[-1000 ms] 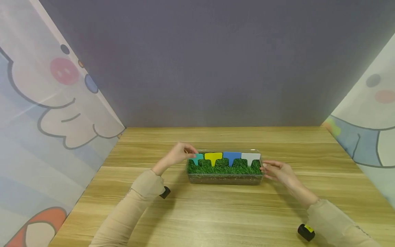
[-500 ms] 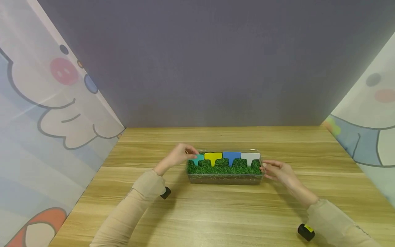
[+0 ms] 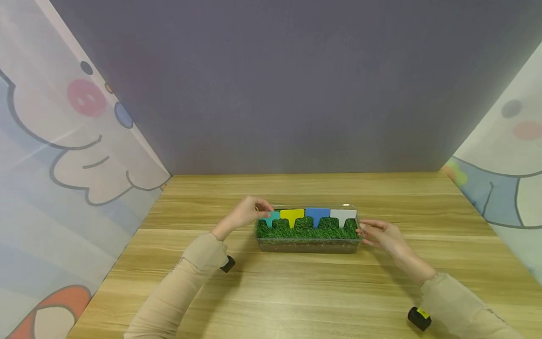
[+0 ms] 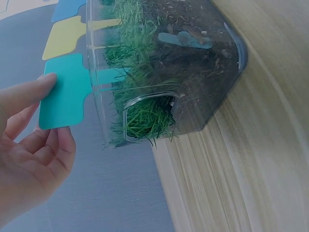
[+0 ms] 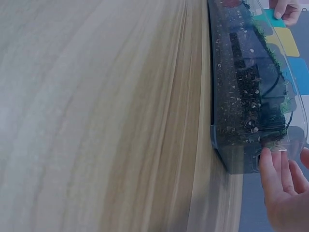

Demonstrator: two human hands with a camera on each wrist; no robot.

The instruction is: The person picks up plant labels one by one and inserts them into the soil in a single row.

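A clear plastic planter box (image 3: 309, 246), with dark soil under green grass (image 3: 305, 234), stands on the table. Along its back, T-shaped plant labels stick up in a row: teal (image 4: 65, 99), yellow (image 3: 292, 215), blue (image 3: 318, 214) and white (image 3: 343, 214). My left hand (image 3: 245, 213) pinches the teal label's head between thumb and fingers, its stem down in the grass behind the clear wall. At the opposite end, my right hand (image 3: 382, 235) holds the box, fingertips (image 5: 266, 157) at the handle opening and thumb beside the rim.
The wooden table (image 3: 305, 292) reaches back to a grey wall (image 3: 275, 94). Cartoon-printed curtains (image 3: 51, 165) flank both sides. Black wrist camera units (image 3: 419, 318) hang from the sleeve cuffs.
My left hand has shifted very slightly right with the teal label, which stands a touch closer to the yellow one. The right hand and the box have stayed in place.
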